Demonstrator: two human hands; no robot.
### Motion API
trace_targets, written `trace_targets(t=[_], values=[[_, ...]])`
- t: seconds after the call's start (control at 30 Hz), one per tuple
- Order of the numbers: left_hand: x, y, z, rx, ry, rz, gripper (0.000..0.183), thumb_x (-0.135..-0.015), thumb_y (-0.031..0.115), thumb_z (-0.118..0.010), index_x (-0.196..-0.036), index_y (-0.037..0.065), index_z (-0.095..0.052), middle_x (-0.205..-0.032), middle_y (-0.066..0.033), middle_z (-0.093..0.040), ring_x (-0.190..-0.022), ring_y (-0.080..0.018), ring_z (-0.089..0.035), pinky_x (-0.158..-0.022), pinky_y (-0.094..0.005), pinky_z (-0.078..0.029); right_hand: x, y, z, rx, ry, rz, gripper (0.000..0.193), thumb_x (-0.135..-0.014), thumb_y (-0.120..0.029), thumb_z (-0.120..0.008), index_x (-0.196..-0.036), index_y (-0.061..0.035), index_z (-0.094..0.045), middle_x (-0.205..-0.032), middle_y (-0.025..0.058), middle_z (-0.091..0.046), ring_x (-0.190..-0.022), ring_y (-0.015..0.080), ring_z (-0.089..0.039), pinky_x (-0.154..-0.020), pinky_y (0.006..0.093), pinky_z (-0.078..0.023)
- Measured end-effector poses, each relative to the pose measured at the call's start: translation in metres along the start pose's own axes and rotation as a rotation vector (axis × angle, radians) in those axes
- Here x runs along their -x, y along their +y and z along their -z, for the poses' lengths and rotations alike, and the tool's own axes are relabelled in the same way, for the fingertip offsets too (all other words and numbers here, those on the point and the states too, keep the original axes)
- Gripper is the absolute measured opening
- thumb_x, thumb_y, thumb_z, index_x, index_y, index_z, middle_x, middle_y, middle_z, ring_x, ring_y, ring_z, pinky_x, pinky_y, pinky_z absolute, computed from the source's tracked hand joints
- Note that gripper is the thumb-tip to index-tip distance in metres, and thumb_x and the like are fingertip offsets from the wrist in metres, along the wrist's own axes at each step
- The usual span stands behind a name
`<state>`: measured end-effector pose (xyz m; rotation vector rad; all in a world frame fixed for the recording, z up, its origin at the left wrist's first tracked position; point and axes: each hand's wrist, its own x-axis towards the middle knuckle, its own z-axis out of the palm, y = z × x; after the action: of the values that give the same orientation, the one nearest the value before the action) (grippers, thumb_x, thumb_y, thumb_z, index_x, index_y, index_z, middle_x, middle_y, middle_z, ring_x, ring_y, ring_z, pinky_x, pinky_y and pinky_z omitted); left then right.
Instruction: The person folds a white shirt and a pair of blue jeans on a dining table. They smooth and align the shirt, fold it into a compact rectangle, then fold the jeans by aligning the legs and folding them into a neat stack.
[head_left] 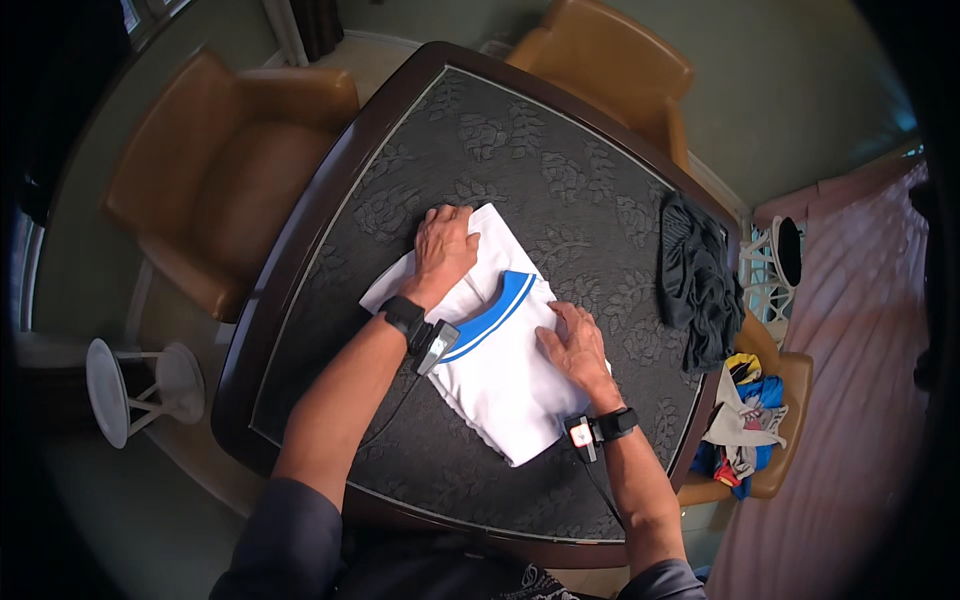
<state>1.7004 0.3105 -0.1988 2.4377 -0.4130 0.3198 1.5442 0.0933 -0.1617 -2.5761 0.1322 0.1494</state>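
Currently touching white shirt (505, 400), middle of table (600, 210), with left hand (445, 250) (pinching or not, impossible to tell) and loosely spread right hand (575, 345); could skew blue-striped collar (488, 322) by dragging unevenly.

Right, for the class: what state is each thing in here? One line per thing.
White garment: partly folded, lying on the table.
Blue trim: curved, facing up.
Dark garment: crumpled.
Mixed clothes: heaped on a chair.
Pink curtain: hanging in folds.
Patterned table cover: spread flat.
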Motion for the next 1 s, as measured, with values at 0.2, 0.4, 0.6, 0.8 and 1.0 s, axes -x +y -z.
trace_targets(t=[0.2,0.4,0.6,0.8,1.0], values=[[-0.005,-0.017,-0.019,0.04,-0.042,0.011,0.013,-0.077,0.009,-0.068,-0.088,0.004,-0.065,-0.089,-0.0167,-0.065,-0.085,-0.0368,-0.063,-0.077,-0.0474,-0.052,-0.016,-0.005,-0.008,-0.063,0.076,-0.051,0.039,-0.084,-0.025,-0.073,-0.115,-0.0032,-0.066,-0.091,0.0164,-0.066,-0.086,0.0294,-0.065,-0.077,0.0405,-0.052],[0.018,-0.033,0.003,0.095,0.022,0.111,0.012,-0.079,0.008,-0.068,-0.089,0.006,-0.062,-0.084,-0.0144,-0.062,-0.082,-0.0365,-0.061,-0.075,-0.0467,-0.051,-0.015,-0.004,-0.017,-0.039,0.169,0.003,0.035,-0.082,-0.021,-0.073,-0.111,-0.0033,-0.065,-0.091,0.0161,-0.065,-0.085,0.031,-0.064,-0.078,0.0414,-0.051],[0.035,-0.045,0.065,0.127,0.185,0.092,0.015,-0.08,0.002,-0.073,-0.093,0.003,-0.066,-0.082,-0.0108,-0.065,-0.077,-0.0292,-0.065,-0.069,-0.038,-0.052,-0.017,-0.024,-0.01,0.152,0.372,0.206,0.041,-0.08,-0.014,-0.073,-0.119,-0.0046,-0.061,-0.096,0.0146,-0.063,-0.093,0.0332,-0.058,-0.082,0.0446,-0.048],[0.104,-0.082,0.101,0.181,0.042,0.275,0.02,-0.082,0.005,-0.075,-0.1,0.0,-0.069,-0.083,-0.0099,-0.067,-0.068,-0.0172,-0.065,-0.065,-0.0293,-0.054,-0.019,-0.095,-0.025,-0.238,0.101,0.397,0.02,-0.081,-0.004,-0.073,-0.1,-0.0018,-0.071,-0.093,0.0139,-0.069,-0.089,0.0299,-0.065,-0.082,0.0387,-0.053],[0.095,-0.083,0.1,0.26,-0.009,0.211,0.006,-0.085,0.003,-0.067,-0.088,-0.001,-0.064,-0.076,-0.0103,-0.062,-0.065,-0.0183,-0.062,-0.058,-0.0332,-0.048,-0.017,-0.121,-0.059,-0.327,-0.011,0.36,0.017,-0.079,-0.006,-0.072,-0.096,-0.0028,-0.07,-0.086,0.0138,-0.067,-0.085,0.0329,-0.064,-0.076,0.0414,-0.052]])
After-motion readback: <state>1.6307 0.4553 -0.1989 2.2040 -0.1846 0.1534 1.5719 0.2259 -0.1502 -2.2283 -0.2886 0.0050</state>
